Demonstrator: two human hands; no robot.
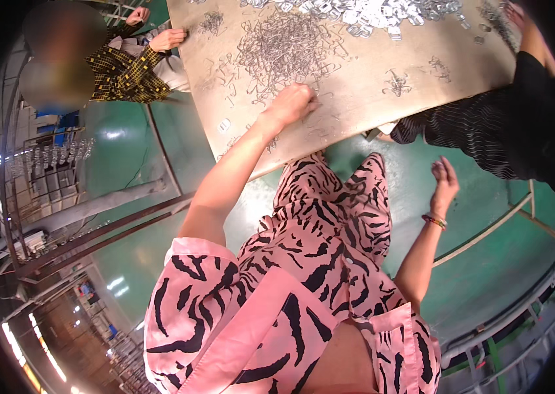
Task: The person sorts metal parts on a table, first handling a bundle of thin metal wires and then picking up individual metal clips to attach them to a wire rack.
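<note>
Left hand (294,104) curled, forearm (228,174) outstretched; right hand (445,186) raised, loosely bent

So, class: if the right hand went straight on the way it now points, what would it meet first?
The right hand would likely meet the neighbouring person's black striped clothing, just beyond its fingertips in the picture; depth is unclear, so it might pass above instead.

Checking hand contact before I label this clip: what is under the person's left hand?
Under the left hand is the tan tabletop, by the near edge of a pile of thin wire pieces. Whatever it covers or encloses is hidden.
</note>
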